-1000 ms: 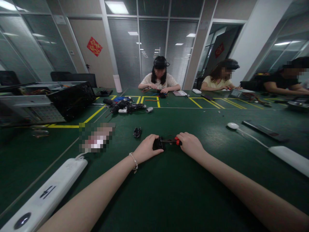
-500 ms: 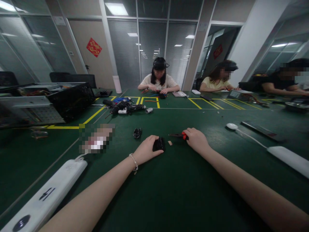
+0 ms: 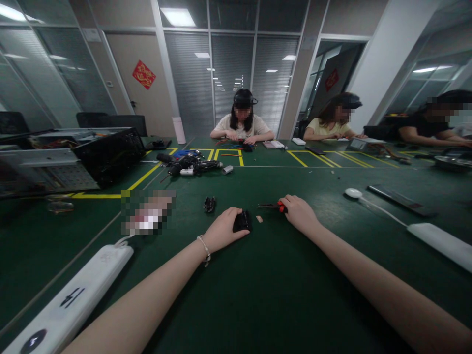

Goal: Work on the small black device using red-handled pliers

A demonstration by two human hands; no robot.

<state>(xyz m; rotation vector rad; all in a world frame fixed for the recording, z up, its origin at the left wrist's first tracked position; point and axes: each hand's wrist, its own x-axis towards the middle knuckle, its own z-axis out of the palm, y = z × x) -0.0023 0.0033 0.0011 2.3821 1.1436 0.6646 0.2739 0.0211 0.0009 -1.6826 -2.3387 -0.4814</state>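
Observation:
My left hand [image 3: 222, 229] grips a small black plastic part [image 3: 243, 221] on the green table, thumb on its near side and fingers behind. What kind of part it is I cannot make out. My right hand [image 3: 299, 211] is wrapped round the red handles of a pair of pliers [image 3: 273, 206], whose dark jaws point left toward the black part without touching it. Between the two lies a small tan piece [image 3: 259, 219] on the tabletop. Left of my left hand, a second black part [image 3: 209, 204] with an uneven outline lies by itself.
A white power strip [image 3: 73, 295] lies at the left, another white bar [image 3: 438, 241] with a cable at the right. Farther back are a pile of black tools and parts [image 3: 191, 163] and an opened computer case [image 3: 103, 155]. Several people sit across the table, one [image 3: 243, 123] straight ahead.
Both my hands keep their places, still holding the black part and the pliers. The view has shifted very slightly; nothing on the near table has visibly moved.

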